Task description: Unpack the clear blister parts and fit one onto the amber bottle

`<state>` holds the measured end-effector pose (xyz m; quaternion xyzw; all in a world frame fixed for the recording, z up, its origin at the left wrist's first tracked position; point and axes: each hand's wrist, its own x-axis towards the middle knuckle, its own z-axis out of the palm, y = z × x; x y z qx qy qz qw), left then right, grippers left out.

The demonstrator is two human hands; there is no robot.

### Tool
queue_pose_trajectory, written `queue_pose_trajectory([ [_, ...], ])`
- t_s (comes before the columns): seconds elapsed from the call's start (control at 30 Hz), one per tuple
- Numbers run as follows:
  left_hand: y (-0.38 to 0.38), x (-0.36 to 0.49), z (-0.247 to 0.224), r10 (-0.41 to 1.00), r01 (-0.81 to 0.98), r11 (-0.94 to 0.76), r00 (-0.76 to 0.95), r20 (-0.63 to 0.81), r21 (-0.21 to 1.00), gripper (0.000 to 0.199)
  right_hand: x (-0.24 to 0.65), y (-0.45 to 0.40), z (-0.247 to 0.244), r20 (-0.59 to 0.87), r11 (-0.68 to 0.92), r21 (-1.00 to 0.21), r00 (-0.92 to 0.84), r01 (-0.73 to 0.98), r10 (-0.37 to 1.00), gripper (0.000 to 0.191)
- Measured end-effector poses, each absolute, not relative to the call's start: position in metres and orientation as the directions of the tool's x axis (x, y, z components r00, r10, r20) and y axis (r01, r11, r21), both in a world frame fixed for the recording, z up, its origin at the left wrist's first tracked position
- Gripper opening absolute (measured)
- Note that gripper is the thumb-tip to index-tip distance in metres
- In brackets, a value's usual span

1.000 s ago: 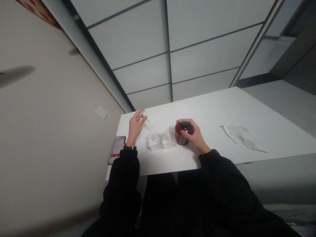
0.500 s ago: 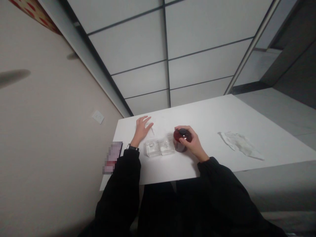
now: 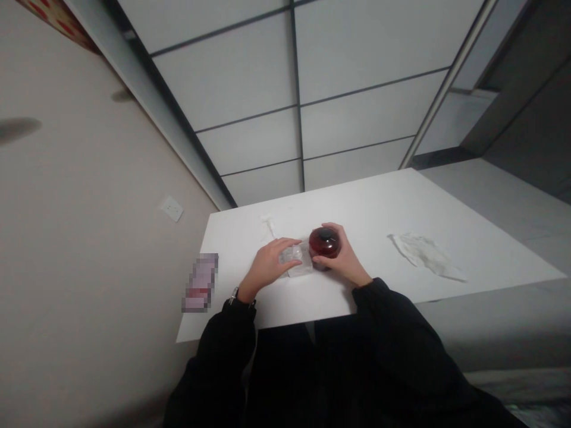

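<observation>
My right hand (image 3: 346,257) is wrapped around a dark red, rounded bottle (image 3: 320,242) with a black top, which stands upright on the table. Just left of the bottle sits a clear plastic box (image 3: 301,271) with compartments. My left hand (image 3: 266,265) reaches over the box's left part, its fingers and thumb spread apart and nothing visibly gripped. That hand hides much of the box, and whether it touches it I cannot tell. Behind it lies a thin, whitish piece (image 3: 270,226), too blurred to name.
The white table (image 3: 366,202) meets the wall on the left and white panelled doors (image 3: 250,89) at the back. A crumpled white tissue or cloth (image 3: 428,255) lies to the right. By the left edge is a blurred-out phone-like slab (image 3: 200,282).
My left hand has moved right and nearer, from the thin whitish piece to over the clear box. My right hand stays around the bottle. The view has shifted slightly.
</observation>
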<state>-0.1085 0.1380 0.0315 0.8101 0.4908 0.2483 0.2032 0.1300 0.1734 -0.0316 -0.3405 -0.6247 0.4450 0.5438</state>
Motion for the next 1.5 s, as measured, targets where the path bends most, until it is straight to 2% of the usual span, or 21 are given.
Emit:
queue_pose_trajectory([
  [0.17,0.138,-0.108,0.032,0.903,0.686,-0.421,0.379,0.202,0.594,0.037,0.130,0.173,-0.040,0.317,0.324,-0.946,-0.198,0.001,0.928,0.089],
  [0.33,0.139,-0.108,0.031,0.901,0.674,-0.423,0.380,0.208,0.605,0.024,0.130,0.175,-0.043,0.290,0.299,-0.954,-0.209,0.010,0.934,0.087],
  [0.43,0.139,-0.105,0.029,0.925,0.719,-0.376,0.331,0.189,0.585,0.026,0.130,0.175,-0.043,0.287,0.294,-0.956,-0.219,-0.002,0.933,0.085],
  [0.53,0.138,-0.104,0.029,0.939,0.735,-0.340,0.297,0.172,0.587,0.040,0.130,0.175,-0.043,0.287,0.293,-0.956,-0.217,-0.005,0.933,0.085],
  [0.7,0.136,-0.112,0.029,0.890,0.613,-0.448,0.379,0.255,0.651,0.097,0.130,0.175,-0.042,0.277,0.284,-0.959,-0.206,0.001,0.938,0.087],
  [0.97,0.138,-0.118,0.023,0.882,0.621,-0.457,0.409,0.235,0.636,0.127,0.131,0.176,-0.043,0.279,0.288,-0.958,-0.229,0.007,0.933,0.087],
  [1.13,0.139,-0.118,0.024,0.888,0.672,-0.455,0.385,0.249,0.584,0.119,0.131,0.177,-0.044,0.290,0.299,-0.954,-0.221,0.007,0.931,0.088],
  [1.23,0.139,-0.117,0.024,0.867,0.646,-0.495,0.411,0.281,0.581,0.123,0.131,0.177,-0.045,0.292,0.300,-0.954,-0.228,-0.003,0.929,0.087],
  [1.4,0.139,-0.118,0.025,0.879,0.675,-0.474,0.402,0.256,0.566,0.118,0.131,0.177,-0.044,0.294,0.301,-0.954,-0.221,-0.004,0.930,0.088],
  [1.5,0.139,-0.119,0.024,0.864,0.651,-0.499,0.422,0.274,0.572,0.124,0.131,0.177,-0.043,0.294,0.302,-0.953,-0.221,0.001,0.930,0.088],
])
